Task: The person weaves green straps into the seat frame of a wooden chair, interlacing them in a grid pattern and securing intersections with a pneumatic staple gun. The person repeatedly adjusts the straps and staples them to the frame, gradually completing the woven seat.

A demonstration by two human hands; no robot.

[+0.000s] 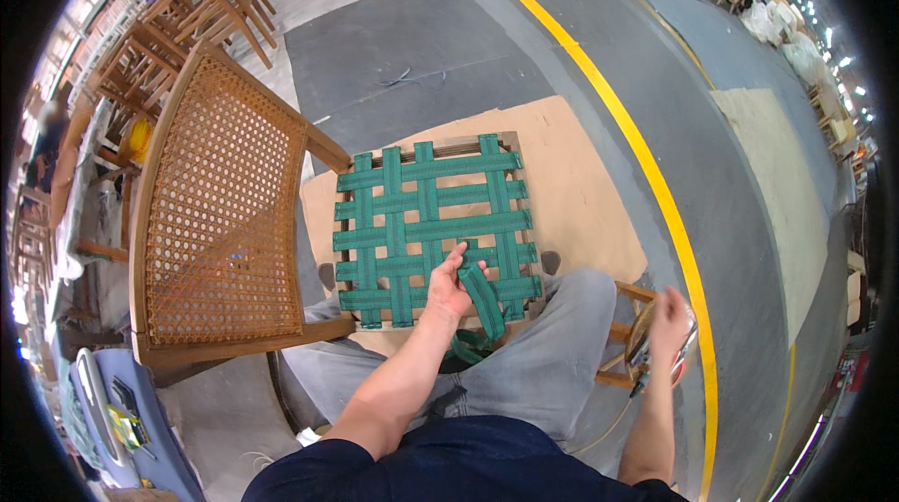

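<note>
A seated worker's left hand (pixel 449 282) is gripping a loose green webbing strap (pixel 484 301) at the near edge of the chair seat frame (pixel 433 226). The strap is looking soft, light and limp, best pinched flat near its end, while the right hand (pixel 667 319) is closing around a metal tool (pixel 646 347).

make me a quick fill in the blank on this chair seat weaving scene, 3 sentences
1. The webbing woven across the seat frame is ____ in colour.
2. The loose strap is held by the person's ____ hand.
3. The chair back at the left is made of woven ____ in a wooden frame.

Missing words: green; left; cane
</note>
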